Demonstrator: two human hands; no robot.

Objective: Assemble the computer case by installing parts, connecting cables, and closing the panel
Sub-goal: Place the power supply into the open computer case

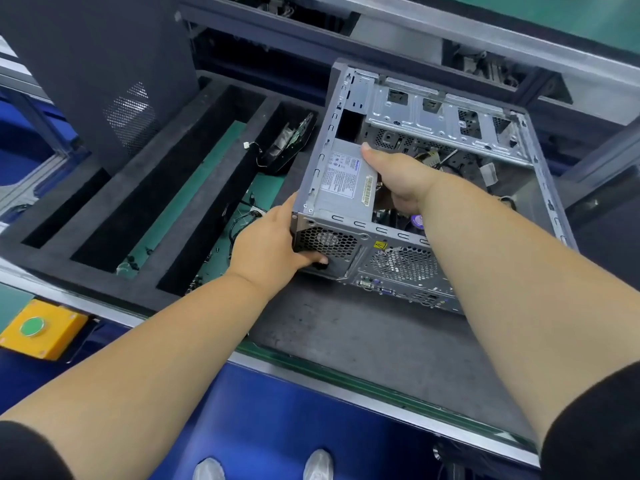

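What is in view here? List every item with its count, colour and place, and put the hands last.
computer case: one, grey metal, open side up, on the dark mat at right
power supply: one, silver with label, in the case's near left corner
side panel: one, dark grey with mesh vent, upright at back left
foam tray: one, black, slotted, left of the case
fan: one, black, in the tray's far slot
loose cables: several, black, on the green surface in the tray
button box: one, yellow with green button, bench edge at left
left hand: grips the case's near left corner
right hand: holds the power supply, thumb on top
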